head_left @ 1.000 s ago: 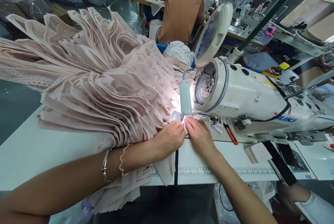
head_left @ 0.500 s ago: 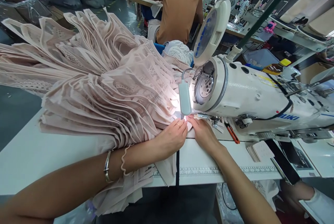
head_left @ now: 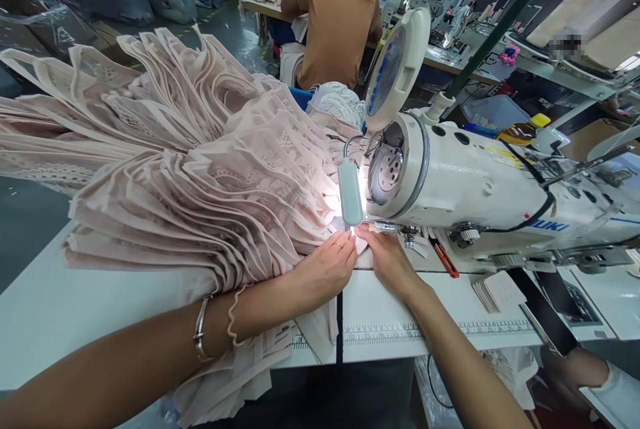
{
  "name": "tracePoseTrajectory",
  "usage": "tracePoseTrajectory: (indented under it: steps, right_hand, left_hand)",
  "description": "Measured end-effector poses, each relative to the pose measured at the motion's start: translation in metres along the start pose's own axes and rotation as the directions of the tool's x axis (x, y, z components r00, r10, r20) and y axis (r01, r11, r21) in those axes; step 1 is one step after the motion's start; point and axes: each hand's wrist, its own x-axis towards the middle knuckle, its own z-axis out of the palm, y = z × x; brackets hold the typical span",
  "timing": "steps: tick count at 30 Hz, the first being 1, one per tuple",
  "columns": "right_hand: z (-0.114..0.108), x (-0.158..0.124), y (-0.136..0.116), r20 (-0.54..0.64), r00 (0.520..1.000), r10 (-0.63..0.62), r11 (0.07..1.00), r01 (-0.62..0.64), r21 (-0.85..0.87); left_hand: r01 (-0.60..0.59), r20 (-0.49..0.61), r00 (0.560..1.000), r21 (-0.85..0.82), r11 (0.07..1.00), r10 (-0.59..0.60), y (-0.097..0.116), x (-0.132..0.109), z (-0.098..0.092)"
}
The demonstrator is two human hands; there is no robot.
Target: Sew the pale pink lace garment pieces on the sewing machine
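Observation:
Under the needle end of a white sewing machine [head_left: 463, 176], both hands are at a pale pink fabric piece [head_left: 366, 260]. My left hand [head_left: 327, 268] lies over the cloth, fingers pressed together and closed on its edge. Close on the other side, my right hand [head_left: 389, 259] pinches the same cloth with its fingertips beside the presser foot. Bright lamp light and the fingers hide the exact grip and the needle. A large pile of pale pink lace-trimmed garment pieces [head_left: 200, 196] spreads left of the machine, touching my left forearm. A small grey-green lamp [head_left: 351, 192] hangs above the fingertips.
An orange cutter [head_left: 444, 257] lies under the machine arm. Further right are a stack of cards [head_left: 499, 290] and a dark phone [head_left: 543, 309]. A ruler strip [head_left: 383, 334] runs along the table edge. Another person [head_left: 340, 16] sits with their back turned ahead.
The view has shifted slightly, so the pile and machine appear a little further left. Both hands stay at the cloth by the needle, with hardly any movement.

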Motion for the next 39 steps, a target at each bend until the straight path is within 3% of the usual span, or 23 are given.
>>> tracePoseTrajectory:
  steps: [7,11,20,28,34,39]
  right_hand:
    - [0.001,0.0,0.001,0.012,1.0,0.003,1.0,-0.003,0.01]
    - [-0.003,0.001,0.0,0.087,0.995,0.044,0.998,-0.047,0.032]
    - [-0.014,0.007,-0.012,0.168,0.98,0.11,0.994,-0.108,-0.022]
    - [-0.022,0.013,-0.023,0.227,0.958,0.175,0.982,-0.152,-0.115]
    - [-0.019,0.013,-0.021,0.183,0.973,0.139,0.985,-0.117,-0.125]
    - [-0.013,0.01,-0.013,0.128,0.988,0.085,0.991,-0.07,-0.113]
  left_hand:
    - [0.015,-0.053,0.998,-0.034,0.999,-0.016,0.0,-0.001,0.008]
    - [0.024,-0.065,0.997,-0.056,0.998,-0.027,-0.002,0.0,0.011]
    - [0.066,0.022,0.998,-0.176,0.982,-0.063,-0.005,0.001,0.01]
    - [0.081,0.019,0.997,-0.123,0.989,-0.079,-0.006,0.001,0.01]
    - [0.114,0.079,0.992,-0.175,0.978,-0.102,-0.007,0.002,0.009]
    - [0.096,0.067,0.994,-0.154,0.983,-0.086,-0.01,0.003,0.007]
